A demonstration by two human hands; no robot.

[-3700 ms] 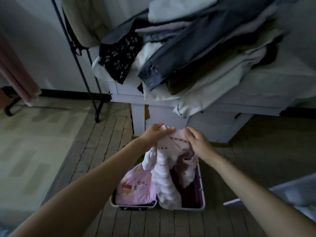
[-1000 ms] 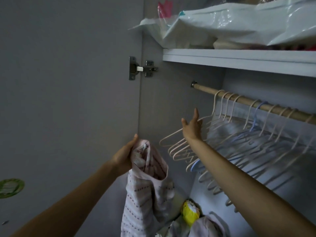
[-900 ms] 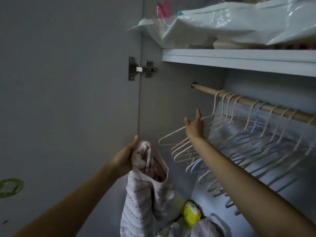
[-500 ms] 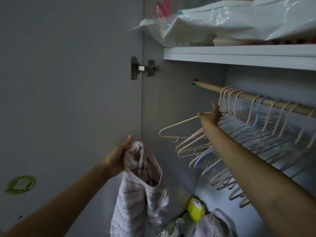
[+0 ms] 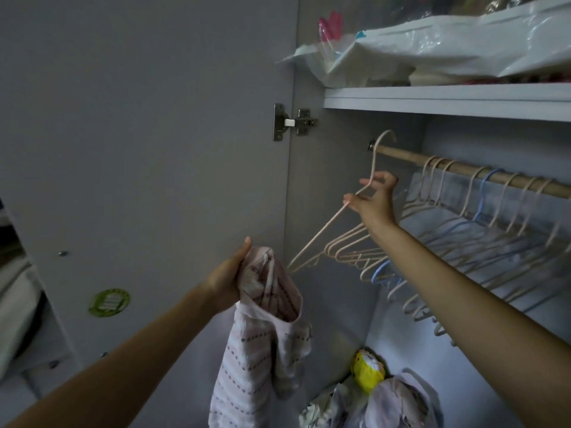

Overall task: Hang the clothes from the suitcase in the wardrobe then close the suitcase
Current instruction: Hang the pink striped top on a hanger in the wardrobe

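My left hand (image 5: pixel 227 281) grips the top of a pale pink striped garment (image 5: pixel 261 344), which hangs down in front of the open wardrobe. My right hand (image 5: pixel 375 197) holds a beige hanger (image 5: pixel 327 222) by its neck; the hook is lifted clear of the wooden rail (image 5: pixel 482 174), and the hanger's lower end points toward the garment. Several more beige hangers and a blue hanger (image 5: pixel 480 199) stay hooked on the rail. The suitcase is out of view.
The open wardrobe door (image 5: pixel 139 149) with its hinge (image 5: pixel 290 122) stands at the left. A shelf (image 5: pixel 448 100) above the rail carries plastic bags (image 5: pixel 432 54). Bundled clothes and a yellow item (image 5: pixel 367 372) lie at the wardrobe bottom.
My right hand has closed on the leftmost hanger and lifted it off the rail, drawing it left toward the garment. The left hand has stayed put with the garment.
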